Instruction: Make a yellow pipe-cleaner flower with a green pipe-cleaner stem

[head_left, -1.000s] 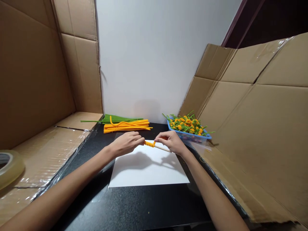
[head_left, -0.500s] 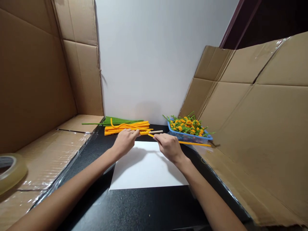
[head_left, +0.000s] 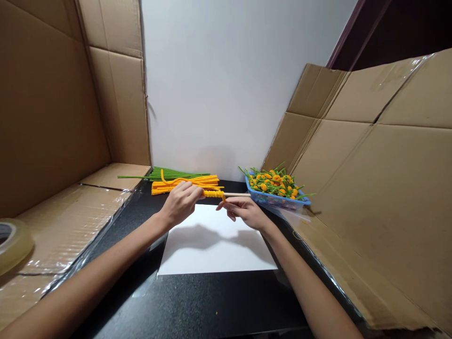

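Orange pipe cleaner (head_left: 213, 193), likely light, soft and bendable, so best taken close to the pale stick (head_left: 237, 194) it coils around, is above the counter (head_left: 183, 301), where I see the left hand (head_left: 181, 200) closed over the wound end and the right hand (head_left: 243, 210) pinching the loose tail.

The coiled pipe cleaner (head_left: 213, 194) is bright yellow-orange, ridged in close rings along a pale beige stick (head_left: 238, 194); one pipe-cleaner bundle (head_left: 187, 187) is the same orange, the other bundle (head_left: 169, 173) leaf green; orange-and-green pipe-cleaner flowers (head_left: 277, 181) fill a blue, perforated basket (head_left: 278, 201); the paper (head_left: 215, 263) is plain white, the tabletop (head_left: 190, 306) black, the cardboard (head_left: 399, 188) tan, the tape roll (head_left: 21, 247) translucent yellowish
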